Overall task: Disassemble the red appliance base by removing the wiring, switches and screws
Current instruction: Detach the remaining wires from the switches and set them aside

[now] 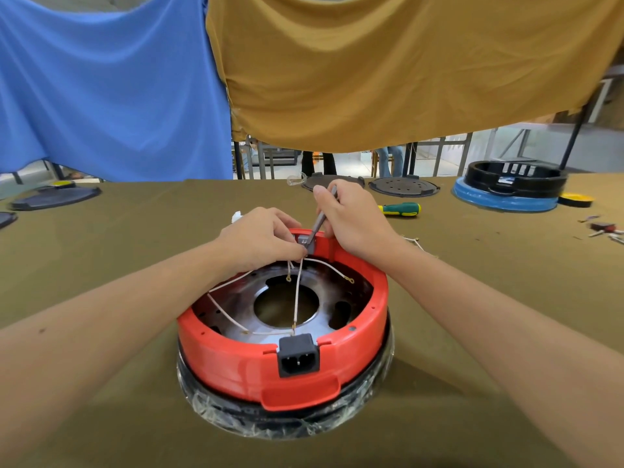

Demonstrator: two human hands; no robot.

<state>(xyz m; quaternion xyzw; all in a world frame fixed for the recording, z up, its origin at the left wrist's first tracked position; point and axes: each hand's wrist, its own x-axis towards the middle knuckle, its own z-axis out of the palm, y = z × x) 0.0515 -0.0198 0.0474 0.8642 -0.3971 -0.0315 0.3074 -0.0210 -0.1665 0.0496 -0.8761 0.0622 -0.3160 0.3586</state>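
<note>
The red appliance base [236, 363] stands upside down on a black, plastic-wrapped ring in front of me. A black power socket [298, 356] sits in its near wall. Several white wires [297, 292] cross the metal inside and run to a small grey switch block [305, 242] at the far rim. My left hand [260, 236] pinches the wires right at that block. My right hand [351, 216] grips grey tweezers [320, 219], whose tip touches the switch block.
A green and yellow screwdriver [400, 209] lies behind my right hand. Two dark round plates [403, 187] lie at the table's far edge. A black base on a blue ring [506, 187] stands far right, loose small parts [604, 228] beside it. Dark lids [54, 197] lie far left.
</note>
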